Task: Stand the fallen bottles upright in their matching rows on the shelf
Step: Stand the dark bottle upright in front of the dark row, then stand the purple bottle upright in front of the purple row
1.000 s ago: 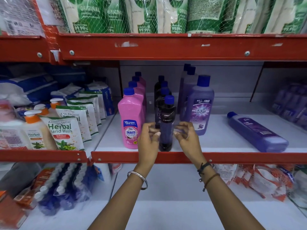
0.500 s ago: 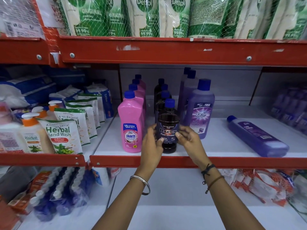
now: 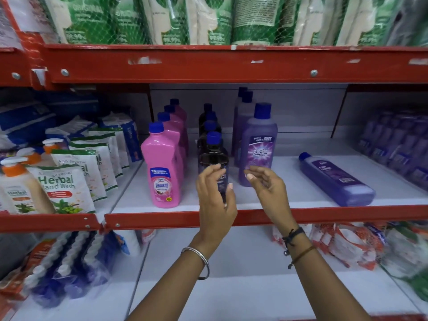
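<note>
My left hand (image 3: 214, 198) was loosely open around the dark plastic bottle with a blue cap (image 3: 213, 158) near the shelf's front edge. My right hand (image 3: 266, 188) was open, holding nothing.

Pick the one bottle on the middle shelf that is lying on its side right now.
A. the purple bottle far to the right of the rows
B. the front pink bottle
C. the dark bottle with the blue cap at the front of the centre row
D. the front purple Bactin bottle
A: the purple bottle lies flat on the shelf, cap pointing back-left, while the pink bottle, dark bottle and Bactin bottle all stand upright.
</note>
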Demonstrator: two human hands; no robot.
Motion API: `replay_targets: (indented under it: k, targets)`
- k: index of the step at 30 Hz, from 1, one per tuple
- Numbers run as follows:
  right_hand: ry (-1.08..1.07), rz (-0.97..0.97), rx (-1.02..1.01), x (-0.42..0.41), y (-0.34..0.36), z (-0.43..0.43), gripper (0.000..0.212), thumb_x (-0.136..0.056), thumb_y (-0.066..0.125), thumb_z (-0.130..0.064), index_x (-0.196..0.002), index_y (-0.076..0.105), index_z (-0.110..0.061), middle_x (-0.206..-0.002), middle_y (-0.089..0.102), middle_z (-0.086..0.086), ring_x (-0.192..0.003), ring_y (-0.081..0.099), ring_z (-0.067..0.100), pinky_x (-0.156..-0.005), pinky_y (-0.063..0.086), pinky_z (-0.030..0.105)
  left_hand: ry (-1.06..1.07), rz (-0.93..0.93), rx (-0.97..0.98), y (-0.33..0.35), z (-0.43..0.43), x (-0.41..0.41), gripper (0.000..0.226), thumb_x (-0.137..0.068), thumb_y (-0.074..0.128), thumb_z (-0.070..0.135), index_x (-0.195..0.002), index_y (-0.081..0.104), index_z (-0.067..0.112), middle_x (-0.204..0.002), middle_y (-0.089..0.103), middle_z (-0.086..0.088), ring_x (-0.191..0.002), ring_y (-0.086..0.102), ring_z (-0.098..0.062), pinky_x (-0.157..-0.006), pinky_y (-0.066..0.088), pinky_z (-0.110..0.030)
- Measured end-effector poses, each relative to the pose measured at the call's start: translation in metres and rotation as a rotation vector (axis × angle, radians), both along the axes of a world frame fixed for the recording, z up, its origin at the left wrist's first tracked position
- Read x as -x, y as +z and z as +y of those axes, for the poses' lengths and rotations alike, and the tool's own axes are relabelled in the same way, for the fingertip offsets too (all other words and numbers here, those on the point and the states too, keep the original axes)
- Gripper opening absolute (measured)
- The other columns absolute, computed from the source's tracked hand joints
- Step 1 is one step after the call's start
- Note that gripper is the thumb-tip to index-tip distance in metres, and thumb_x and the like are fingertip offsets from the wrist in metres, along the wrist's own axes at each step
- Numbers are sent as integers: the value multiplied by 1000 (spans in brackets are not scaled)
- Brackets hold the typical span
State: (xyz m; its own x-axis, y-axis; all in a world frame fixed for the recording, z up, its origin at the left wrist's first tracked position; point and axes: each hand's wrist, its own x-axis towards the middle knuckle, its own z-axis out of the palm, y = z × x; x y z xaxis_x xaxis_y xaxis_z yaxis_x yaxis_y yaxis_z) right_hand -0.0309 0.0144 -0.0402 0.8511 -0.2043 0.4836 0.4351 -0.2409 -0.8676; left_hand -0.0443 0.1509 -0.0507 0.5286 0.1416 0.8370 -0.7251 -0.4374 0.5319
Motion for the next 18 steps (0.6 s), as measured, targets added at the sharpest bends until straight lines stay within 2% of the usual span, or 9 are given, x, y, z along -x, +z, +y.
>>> replay_targets:
  k: [5, 8, 10, 12, 15, 17, 18]
  targets:
    - [-202, -15, 59, 4, 10, -78, 16, -87, 61, -14, -102, 64, -12, -101, 70, 6, -96, 65, 19, -83, 52, 19, -199, 61, -104, 24, -71, -3, 30, -87, 52, 9, -117, 48, 8, -118, 51, -8, -112, 48, -17, -99, 38, -21]
    - [-362, 18, 133, 4, 8, -129, 19, -86, 59, -10, -104, 64, -5, -104, 68, 8, -97, 63, 21, -91, 50, 34, -299, 247, -150, 25, -122, -17, 33, -86, 54, 12, -118, 46, 9, -119, 53, -9, -112, 48, -18, -99, 37, -24]
    - [-481, 23, 203, 3, 6, -160, 21, -85, 58, -8, -105, 64, -3, -108, 69, 14, -99, 62, 27, -90, 46, 31, -349, 402, -148, 23, -154, -29, 39, -86, 56, 11, -122, 42, 6, -122, 54, -11, -115, 51, -22, -97, 38, -26]
    - [-587, 49, 292, 0, 5, -187, 26, -83, 58, -7, -108, 64, -3, -112, 68, 19, -103, 62, 34, -92, 45, 35, -385, 607, -158, 19, -183, -41, 50, -88, 57, 14, -130, 33, 4, -127, 53, -16, -118, 52, -28, -93, 40, -26]
    - [-645, 222, 415, -11, 4, -222, 39, -84, 59, -14, -121, 57, -2, -123, 62, 24, -113, 56, 40, -98, 44, 44, -439, 893, -251, 10, -217, -59, 62, -91, 54, 29, -136, 19, 5, -125, 55, -17, -109, 57, -29, -82, 47, -32]
    - [-625, 385, 412, -21, 3, -244, 41, -87, 57, -22, -122, 55, 0, -126, 58, 27, -116, 54, 43, -97, 43, 46, -427, 939, -297, 7, -235, -67, 57, -92, 50, 35, -131, 22, 5, -116, 63, -16, -97, 61, -27, -70, 45, -30]
    - [-592, 459, 382, -25, 3, -250, 39, -89, 56, -25, -118, 56, 1, -126, 57, 29, -116, 53, 43, -96, 42, 45, -412, 949, -288, 6, -240, -70, 52, -92, 50, 36, -127, 26, 6, -117, 64, -16, -99, 62, -29, -71, 45, -30]
